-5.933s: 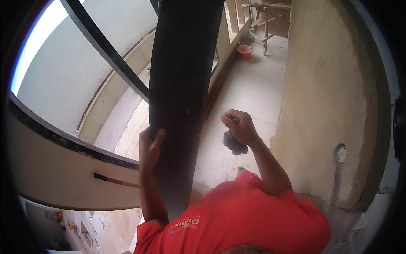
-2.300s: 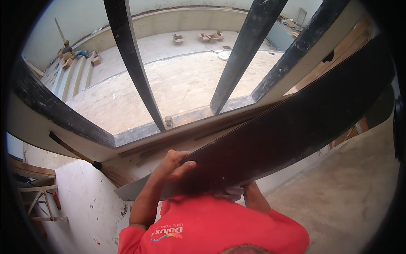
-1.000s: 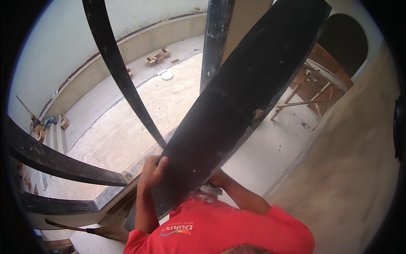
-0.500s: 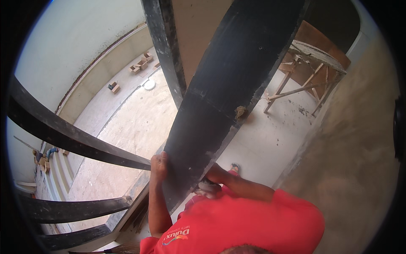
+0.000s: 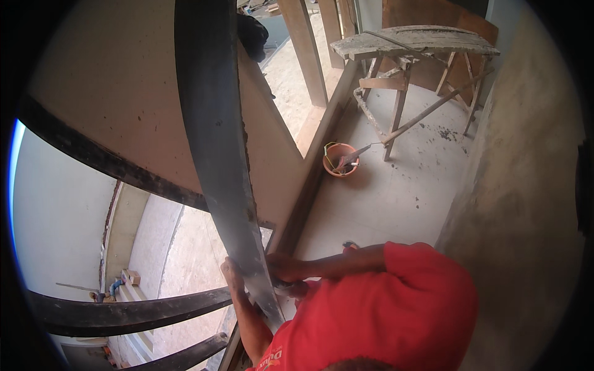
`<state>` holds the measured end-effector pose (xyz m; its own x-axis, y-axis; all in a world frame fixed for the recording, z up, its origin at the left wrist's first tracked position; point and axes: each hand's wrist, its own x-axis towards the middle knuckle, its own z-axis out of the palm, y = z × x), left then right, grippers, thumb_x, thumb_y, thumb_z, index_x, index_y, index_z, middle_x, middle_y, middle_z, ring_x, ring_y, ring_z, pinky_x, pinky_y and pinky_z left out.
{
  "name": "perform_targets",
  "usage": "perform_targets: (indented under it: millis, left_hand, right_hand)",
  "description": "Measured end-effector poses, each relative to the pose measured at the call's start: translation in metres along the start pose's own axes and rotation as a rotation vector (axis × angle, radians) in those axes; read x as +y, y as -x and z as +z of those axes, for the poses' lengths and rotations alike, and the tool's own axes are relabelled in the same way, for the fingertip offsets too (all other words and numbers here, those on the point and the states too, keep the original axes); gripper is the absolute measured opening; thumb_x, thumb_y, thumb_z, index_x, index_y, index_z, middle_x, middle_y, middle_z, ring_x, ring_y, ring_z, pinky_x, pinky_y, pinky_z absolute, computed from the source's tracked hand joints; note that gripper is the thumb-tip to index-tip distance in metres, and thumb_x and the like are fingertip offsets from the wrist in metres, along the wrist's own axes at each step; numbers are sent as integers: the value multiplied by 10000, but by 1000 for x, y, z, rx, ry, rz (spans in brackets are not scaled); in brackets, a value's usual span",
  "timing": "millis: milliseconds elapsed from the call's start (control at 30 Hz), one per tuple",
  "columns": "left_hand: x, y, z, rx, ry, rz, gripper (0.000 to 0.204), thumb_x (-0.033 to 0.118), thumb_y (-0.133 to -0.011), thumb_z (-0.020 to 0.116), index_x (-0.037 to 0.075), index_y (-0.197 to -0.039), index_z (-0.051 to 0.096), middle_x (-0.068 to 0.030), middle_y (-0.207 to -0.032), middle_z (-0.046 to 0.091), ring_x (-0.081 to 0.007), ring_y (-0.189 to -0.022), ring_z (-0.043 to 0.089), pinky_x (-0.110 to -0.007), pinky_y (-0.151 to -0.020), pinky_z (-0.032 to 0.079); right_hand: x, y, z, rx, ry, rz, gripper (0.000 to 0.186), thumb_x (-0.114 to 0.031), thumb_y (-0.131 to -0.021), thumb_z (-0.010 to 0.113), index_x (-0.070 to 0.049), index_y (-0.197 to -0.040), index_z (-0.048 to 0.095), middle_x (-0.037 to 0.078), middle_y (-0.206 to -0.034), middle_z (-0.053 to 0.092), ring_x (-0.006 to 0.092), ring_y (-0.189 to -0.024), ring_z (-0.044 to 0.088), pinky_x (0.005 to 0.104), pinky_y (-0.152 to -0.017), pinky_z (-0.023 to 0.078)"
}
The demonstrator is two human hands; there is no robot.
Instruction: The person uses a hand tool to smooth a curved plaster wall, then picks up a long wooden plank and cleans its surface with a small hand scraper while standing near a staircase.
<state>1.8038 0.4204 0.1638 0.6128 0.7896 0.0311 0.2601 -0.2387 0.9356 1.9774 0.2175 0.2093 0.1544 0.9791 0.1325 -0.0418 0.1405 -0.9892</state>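
Observation:
A long dark board, curved and tapering toward me, runs from the top of the view down to my chest. My left hand is closed around its left edge near the lower end. On the opposite edge, my right hand lies close against the board, its fingers hidden from me. Just below that hand is a dark, rounded shape that I cannot make out. Dark curved bars reach in from the left, ending near my left forearm.
An orange bucket with tools in it stands on the pale floor ahead. Beyond it is a splattered wooden trestle. A rough wall rises on the right. Down at the left lie steps and a person.
My view has swung, so the board now looks narrower and more upright. The bucket has come into sight, and the trestle shows more fully. My left hand stays on the board's edge.

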Motion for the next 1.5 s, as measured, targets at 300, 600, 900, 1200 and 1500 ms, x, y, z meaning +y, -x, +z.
perform_targets:
  millis: [300,600,900,1200,1500]
  left_hand:
    - [207,14,95,126,-324,519,1168,752,-804,724,-35,-1579,344,-293,-1557,374,-454,-1459,371,-566,-1169,328]
    - [215,17,187,270,-490,326,625,10,-948,573,-74,-1545,407,-328,-1551,454,-484,-1434,460,-491,-1161,435]
    - [212,11,221,504,-653,317,298,109,-1023,605,-43,-1268,678,-265,-999,739,-440,-860,735,-456,-700,565]
    - [268,1,191,736,-710,192,264,159,-1016,673,-96,-978,728,-248,-795,731,-372,-670,734,-415,-593,531]
    - [249,22,221,690,-840,185,174,108,-979,683,-51,-913,708,-224,-710,667,-414,-604,650,-453,-554,485]
  right_hand:
    - [51,4,-37,137,-181,-52,330,-314,-1014,600,-41,-1165,708,105,-904,710,176,-869,694,357,-788,549]
    - [-2,4,-90,11,-94,39,330,-205,-897,669,5,-1152,685,166,-990,745,246,-968,735,381,-888,557]
    - [-31,-9,-146,-202,259,-19,305,-232,-885,696,-34,-1118,682,179,-1004,748,365,-976,733,484,-863,557]
    - [11,11,-244,-265,496,123,238,-287,-986,641,-51,-999,621,209,-838,684,424,-876,689,543,-754,523]
    - [123,-3,-451,183,1114,341,196,-221,-941,625,-42,-995,684,213,-921,734,412,-910,728,534,-819,570]
